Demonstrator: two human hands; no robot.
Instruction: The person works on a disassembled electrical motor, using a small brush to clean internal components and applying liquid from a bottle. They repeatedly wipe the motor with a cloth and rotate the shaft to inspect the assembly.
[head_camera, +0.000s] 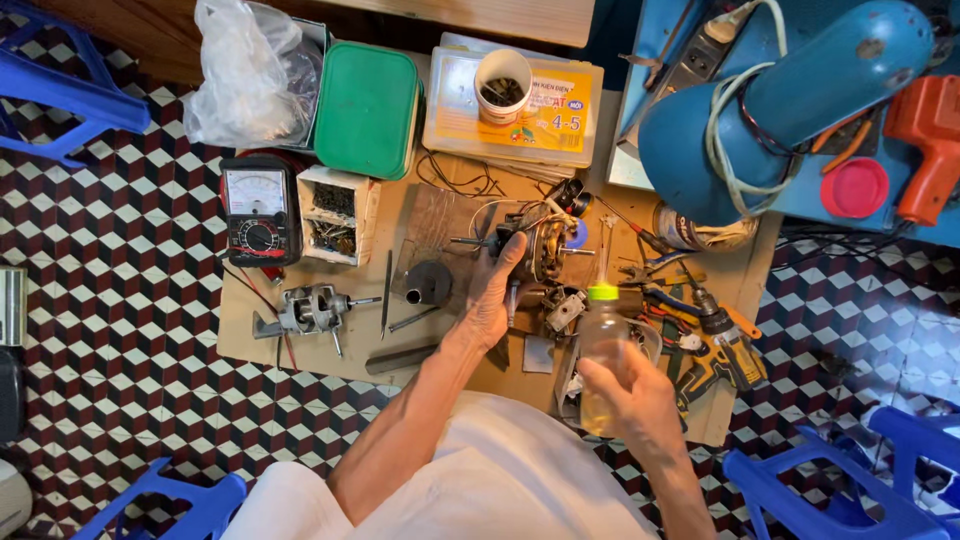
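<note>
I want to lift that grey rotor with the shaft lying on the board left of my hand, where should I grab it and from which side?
Probably grip the rotor across its thick grey middle, coming straight down from above. It lies flat with thin shaft ends sticking out left and right, poor to pinch. The metal strip lies just right of it, and the left hand is busy on the motor.

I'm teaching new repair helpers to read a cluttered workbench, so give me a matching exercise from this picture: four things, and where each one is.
Things:
1. oil bottle
2. motor
3. multimeter
4. green lid

Places:
A. back of the board, beside a plastic bag
B. in the right hand
C. left edge of the board
D. in the left hand

Pairs: 1-B, 2-D, 3-C, 4-A
</note>
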